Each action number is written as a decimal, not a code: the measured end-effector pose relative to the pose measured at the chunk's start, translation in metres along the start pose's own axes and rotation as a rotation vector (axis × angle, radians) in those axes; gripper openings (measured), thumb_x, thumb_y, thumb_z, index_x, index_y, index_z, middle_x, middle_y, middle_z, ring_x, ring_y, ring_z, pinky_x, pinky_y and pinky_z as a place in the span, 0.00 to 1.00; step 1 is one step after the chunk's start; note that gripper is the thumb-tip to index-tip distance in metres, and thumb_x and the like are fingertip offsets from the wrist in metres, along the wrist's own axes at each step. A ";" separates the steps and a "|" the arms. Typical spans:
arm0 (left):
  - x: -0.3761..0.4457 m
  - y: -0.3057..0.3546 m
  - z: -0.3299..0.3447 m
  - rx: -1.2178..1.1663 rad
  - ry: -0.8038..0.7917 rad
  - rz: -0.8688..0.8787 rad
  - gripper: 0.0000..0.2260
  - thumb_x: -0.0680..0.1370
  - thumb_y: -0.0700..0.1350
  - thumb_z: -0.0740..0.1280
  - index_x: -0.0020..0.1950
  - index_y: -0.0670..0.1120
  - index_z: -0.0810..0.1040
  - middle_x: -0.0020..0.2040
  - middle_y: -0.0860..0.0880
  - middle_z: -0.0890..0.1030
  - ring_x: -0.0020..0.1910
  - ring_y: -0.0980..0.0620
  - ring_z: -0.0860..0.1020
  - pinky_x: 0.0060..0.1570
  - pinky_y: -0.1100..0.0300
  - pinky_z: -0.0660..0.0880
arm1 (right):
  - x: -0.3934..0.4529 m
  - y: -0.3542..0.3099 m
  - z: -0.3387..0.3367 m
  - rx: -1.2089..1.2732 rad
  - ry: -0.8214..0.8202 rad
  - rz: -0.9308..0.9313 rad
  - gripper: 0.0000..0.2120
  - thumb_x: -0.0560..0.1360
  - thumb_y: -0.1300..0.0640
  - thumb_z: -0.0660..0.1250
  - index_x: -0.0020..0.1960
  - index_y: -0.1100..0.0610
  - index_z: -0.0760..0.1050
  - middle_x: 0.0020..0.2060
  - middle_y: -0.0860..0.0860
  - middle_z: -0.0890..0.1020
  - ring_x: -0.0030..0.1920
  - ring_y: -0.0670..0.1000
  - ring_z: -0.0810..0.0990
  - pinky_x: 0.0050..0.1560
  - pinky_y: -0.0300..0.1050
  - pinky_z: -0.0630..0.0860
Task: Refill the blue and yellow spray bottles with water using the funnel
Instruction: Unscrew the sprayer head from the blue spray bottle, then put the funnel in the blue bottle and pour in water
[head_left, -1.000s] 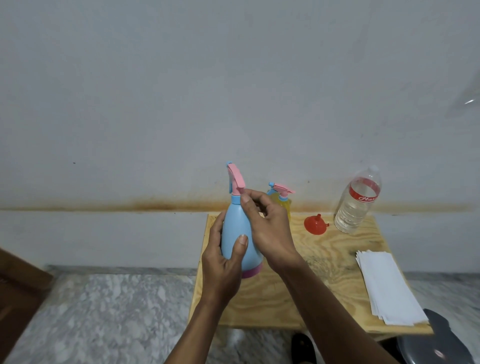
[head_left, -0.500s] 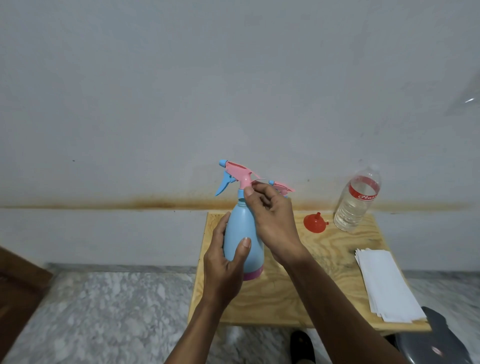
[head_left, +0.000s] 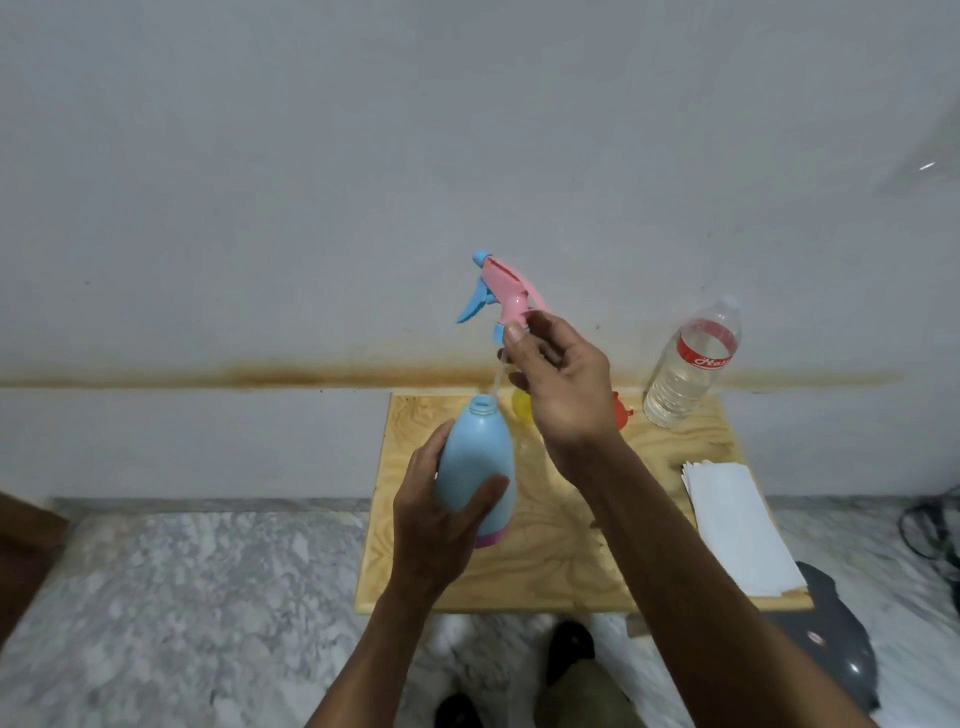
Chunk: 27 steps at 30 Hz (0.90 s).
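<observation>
Nearest to me, at the bottom edge, I see a dark shoe (head_left: 571, 644) on the marbled floor (head_left: 182, 597), and a grey rounded object (head_left: 836, 639) at the lower right that I cannot identify.

My left hand (head_left: 441, 519) grasps the blue spray bottle (head_left: 475, 462) round its lower body, thumb across the front, fingers wrapped behind. The bottle tilts slightly, its neck open, with a purple-pink band at its base; whether that base touches the wooden table (head_left: 545, 571) I cannot tell. I make out no writing on it.

My right hand (head_left: 561, 384) is raised above the bottle and pinches the collar of the pink and blue spray head (head_left: 498, 291) between thumb and fingers. The head is off the bottle, and its clear dip tube (head_left: 496, 376) hangs down to just above the open neck.

On the table's right side lies a stack of white paper towels (head_left: 737, 530).

Behind my right hand, the yellow spray bottle (head_left: 522, 408) shows only as a sliver, and the red funnel (head_left: 622, 410) peeks out just beside my wrist.

Farther back at the right corner stands a clear water bottle (head_left: 691, 364), partly filled, with a red label; the white script on it begins "Has", and the rest curves out of sight.

Beyond is a pale wall (head_left: 311, 156) with a rusty brown stain line running across it.
</observation>
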<state>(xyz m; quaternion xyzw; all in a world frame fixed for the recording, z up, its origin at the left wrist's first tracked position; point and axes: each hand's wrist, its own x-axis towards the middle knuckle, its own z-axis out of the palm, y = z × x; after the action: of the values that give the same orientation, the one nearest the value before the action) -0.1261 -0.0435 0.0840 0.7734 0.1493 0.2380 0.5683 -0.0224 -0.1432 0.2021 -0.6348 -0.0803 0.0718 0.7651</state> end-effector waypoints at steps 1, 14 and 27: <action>-0.001 -0.004 0.002 -0.009 0.008 -0.026 0.33 0.70 0.63 0.75 0.72 0.55 0.72 0.65 0.54 0.78 0.61 0.50 0.79 0.52 0.45 0.82 | 0.004 -0.003 -0.003 0.041 0.012 0.008 0.06 0.79 0.58 0.69 0.55 0.54 0.79 0.45 0.54 0.82 0.46 0.48 0.80 0.49 0.45 0.76; 0.002 -0.039 0.034 0.094 0.137 -0.229 0.34 0.69 0.64 0.73 0.72 0.55 0.72 0.65 0.55 0.77 0.61 0.55 0.78 0.54 0.48 0.81 | 0.081 0.021 -0.078 -0.108 0.187 -0.079 0.10 0.78 0.57 0.70 0.57 0.60 0.78 0.44 0.49 0.84 0.45 0.50 0.84 0.47 0.49 0.83; 0.003 -0.089 0.077 0.107 0.196 -0.400 0.33 0.73 0.57 0.75 0.76 0.53 0.68 0.69 0.54 0.76 0.66 0.55 0.76 0.57 0.49 0.81 | 0.079 0.236 -0.086 -0.685 -0.058 0.207 0.13 0.72 0.52 0.75 0.54 0.56 0.80 0.47 0.51 0.82 0.42 0.47 0.78 0.40 0.25 0.67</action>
<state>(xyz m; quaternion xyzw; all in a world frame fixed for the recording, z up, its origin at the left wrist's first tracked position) -0.0785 -0.0767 -0.0180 0.7305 0.3666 0.1861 0.5453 0.0713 -0.1652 -0.0433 -0.8570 -0.0567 0.1356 0.4940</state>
